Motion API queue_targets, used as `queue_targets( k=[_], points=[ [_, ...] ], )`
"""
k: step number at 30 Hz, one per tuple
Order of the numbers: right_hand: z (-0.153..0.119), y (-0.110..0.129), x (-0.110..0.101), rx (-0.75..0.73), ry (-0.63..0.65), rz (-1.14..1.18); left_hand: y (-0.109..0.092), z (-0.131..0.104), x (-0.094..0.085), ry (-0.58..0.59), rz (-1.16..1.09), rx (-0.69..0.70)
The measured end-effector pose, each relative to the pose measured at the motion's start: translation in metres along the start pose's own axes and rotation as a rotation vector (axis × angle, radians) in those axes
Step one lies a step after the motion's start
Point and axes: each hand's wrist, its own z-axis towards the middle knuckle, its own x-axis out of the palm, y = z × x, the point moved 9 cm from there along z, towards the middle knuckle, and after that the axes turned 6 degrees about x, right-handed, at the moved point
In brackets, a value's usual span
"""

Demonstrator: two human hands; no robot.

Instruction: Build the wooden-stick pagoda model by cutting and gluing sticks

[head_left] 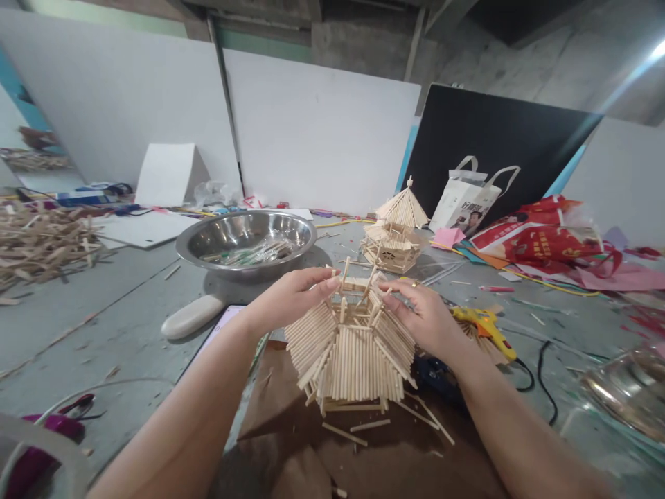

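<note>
A pavilion model (353, 364) made of thin wooden sticks stands in front of me, with sloping stick roof panels and an open frame on top. My left hand (298, 294) is at the upper left of this frame, thumb and fingers closed around its edge. At the upper right, my right hand (423, 312) grips the frame between thumb and fingers and wears a ring. A few thin sticks rise between the two hands. The fingertips partly hide what they press on. Loose sticks (346, 434) lie on the brown board (291, 443) below the model.
Behind stands a second stick pavilion (392, 239) with a pointed roof. A steel basin (193, 258) sits back left, near a pale rounded object (192, 317). To the right lie a yellow glue gun (488, 329) with a cord and a glass vessel (628, 388). A wood pile (41, 242) is far left.
</note>
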Motion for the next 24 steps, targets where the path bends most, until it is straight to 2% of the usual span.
queue_targets(
  k=[3, 5, 10, 13, 17, 22, 24],
  points=[
    [-0.005, -0.009, 0.003, 0.039, 0.035, 0.005, 0.01, -0.004, -0.013, -0.033, 0.114, -0.062],
    [-0.01, -0.013, 0.006, 0.046, 0.066, 0.005, 0.019, -0.007, -0.015, -0.011, 0.165, -0.112],
    [-0.018, -0.011, 0.017, -0.009, 0.183, -0.082, 0.028, -0.012, 0.002, 0.186, 0.202, -0.123],
    [-0.021, -0.008, 0.022, -0.039, 0.243, -0.106, 0.027, -0.014, 0.007, 0.219, 0.159, -0.121],
    [-0.018, -0.025, 0.017, 0.052, 0.228, -0.048, 0.039, -0.016, -0.001, 0.126, 0.023, -0.242],
    [-0.012, -0.085, 0.005, 0.423, 0.088, -0.005, 0.076, -0.025, -0.02, -0.131, -0.117, -0.502],
    [-0.013, -0.101, 0.01, 0.518, 0.096, 0.069, 0.092, -0.03, -0.016, -0.174, -0.27, -0.595]
  ],
)
